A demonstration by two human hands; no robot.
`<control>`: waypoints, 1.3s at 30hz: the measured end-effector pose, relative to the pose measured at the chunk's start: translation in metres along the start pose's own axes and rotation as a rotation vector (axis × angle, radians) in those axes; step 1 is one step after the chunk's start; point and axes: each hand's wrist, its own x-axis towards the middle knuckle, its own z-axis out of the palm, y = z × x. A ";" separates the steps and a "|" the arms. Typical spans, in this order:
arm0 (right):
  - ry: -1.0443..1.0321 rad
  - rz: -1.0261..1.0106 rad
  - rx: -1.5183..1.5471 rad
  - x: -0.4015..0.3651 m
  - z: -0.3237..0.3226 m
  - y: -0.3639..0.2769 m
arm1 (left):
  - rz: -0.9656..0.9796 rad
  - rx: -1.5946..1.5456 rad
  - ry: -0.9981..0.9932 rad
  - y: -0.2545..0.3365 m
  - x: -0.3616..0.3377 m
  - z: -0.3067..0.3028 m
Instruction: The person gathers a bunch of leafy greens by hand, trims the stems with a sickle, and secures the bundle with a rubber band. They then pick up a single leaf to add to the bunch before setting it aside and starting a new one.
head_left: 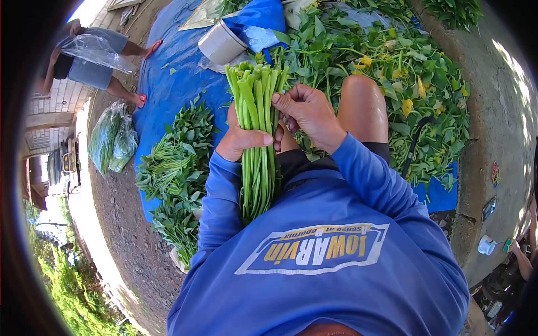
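Note:
My left hand point(244, 141) is wrapped round a thick bundle of long green leafy-vegetable stems point(256, 106), thumb across the front. The bundle stands upright before my chest, pale stalk ends at the top and lower stems hanging against my shirt. At the bundle's right side, my right hand point(314, 116) is closed, with thumb and forefinger pinched at its edge. What lies in that pinch is too small to make out. More bunches of leafy greens point(178, 151) lie to the left on the blue tarp point(159, 106). A large pile of loose leaves and stems point(426, 95) spreads to the right.
A whitish bucket point(220, 43) lies tilted beside blue plastic point(263, 19) at the back. A dark curved handle point(417, 143) rests on the leaf pile. Bagged greens point(112, 137) sit left of the tarp. A person point(98, 56) holding clear plastic stands at the far left.

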 end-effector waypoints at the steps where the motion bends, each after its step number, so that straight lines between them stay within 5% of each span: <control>1: -0.054 0.012 0.193 0.001 -0.006 0.002 | -0.009 0.020 0.005 -0.003 0.004 -0.004; 3: -0.172 0.031 0.586 0.001 -0.010 -0.001 | -0.014 0.024 -0.026 -0.003 0.008 -0.006; 8: 0.059 -0.222 0.305 -0.009 0.000 -0.028 | -0.179 0.096 -0.169 -0.013 0.023 0.032; 15: 0.009 -0.262 0.478 -0.004 -0.025 -0.016 | -0.276 0.097 -0.207 -0.016 0.039 0.042; 20: 0.253 -0.359 -0.213 -0.024 -0.026 -0.034 | -0.256 0.145 -0.101 -0.018 0.046 0.038; 26: -0.059 -0.206 0.458 -0.005 -0.053 0.006 | -0.208 0.065 -0.227 -0.020 0.038 0.044; 36: -0.114 -0.222 0.345 -0.008 -0.031 -0.029 | -0.334 -0.148 -0.488 -0.028 0.047 0.036; 39: -0.003 -0.225 0.472 -0.002 -0.029 -0.017 | -0.256 0.118 -0.279 -0.018 0.053 0.037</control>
